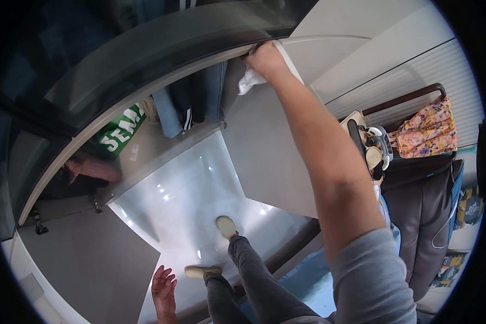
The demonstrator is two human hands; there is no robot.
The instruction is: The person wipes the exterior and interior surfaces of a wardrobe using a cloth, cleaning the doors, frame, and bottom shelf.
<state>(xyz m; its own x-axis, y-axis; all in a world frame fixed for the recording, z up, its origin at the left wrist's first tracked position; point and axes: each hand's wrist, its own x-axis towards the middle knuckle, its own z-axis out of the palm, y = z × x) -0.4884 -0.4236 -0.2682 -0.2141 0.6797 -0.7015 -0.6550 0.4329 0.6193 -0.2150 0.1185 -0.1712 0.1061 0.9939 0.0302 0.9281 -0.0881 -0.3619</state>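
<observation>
My right hand [265, 60] is raised at the top centre, its fingers closed around a white cloth [249, 83] against the edge of a wardrobe frame, beside a dark glossy panel [146, 60]. Part of the cloth hangs below the fist. Low on the left, my left hand [164, 283] is held away from everything with its fingers apart and slightly curled, holding nothing. Inside the wardrobe, behind the frame, hang blue jeans [168, 113] and dark trousers [198, 97]. A green cloth with white letters [123, 131] lies on the wardrobe floor.
Two grey wardrobe doors stand open, one at the lower left [93, 259] and one at the centre [271, 150]. A massage chair or similar padded seat [417, 218] is at the right, near a rail with a floral cloth [429, 129]. A bed edge [295, 247] runs behind my legs.
</observation>
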